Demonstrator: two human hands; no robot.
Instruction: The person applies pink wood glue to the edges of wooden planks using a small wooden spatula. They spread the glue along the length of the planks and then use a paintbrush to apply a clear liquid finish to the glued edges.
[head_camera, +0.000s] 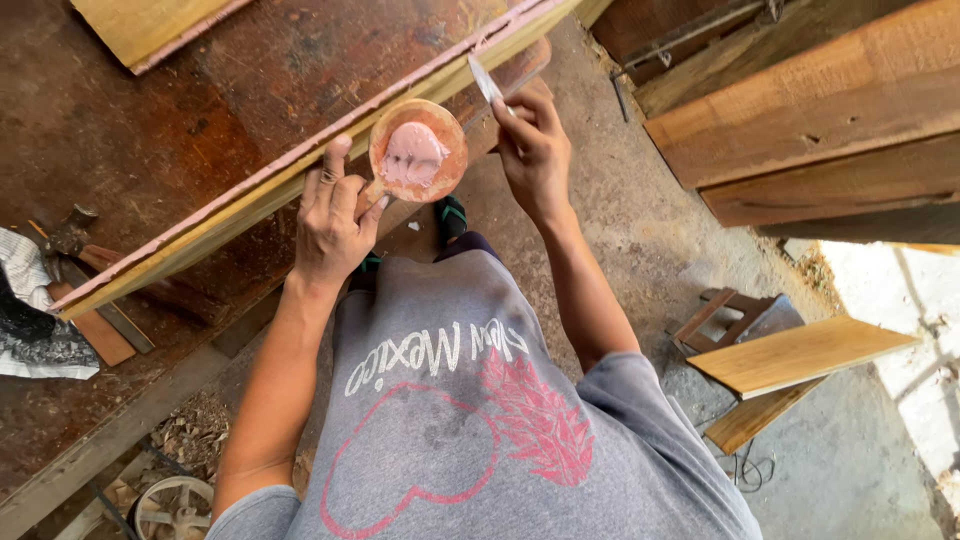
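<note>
Two hands: left hand (335, 215) fingers clamp a round wooden paddle (418, 152) of pink putty (412, 155), right hand (532, 150) fingers pinch a putty knife (487, 80).

Both bare arms reach forward from grey short sleeves; left hand (330, 225) raised, back toward camera, fingers curled in a pinch grip, index finger extended upward; right hand (535, 150) further forward, wrist bent, fingers and thumb closed in a tight pinch, fingertips probably hidden; elbows slightly bent; hands near but apart.

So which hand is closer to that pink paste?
Left. The left hand holds the round wooden pad carrying the pink paste; the right hand, holding a blade, is beside it.
</note>
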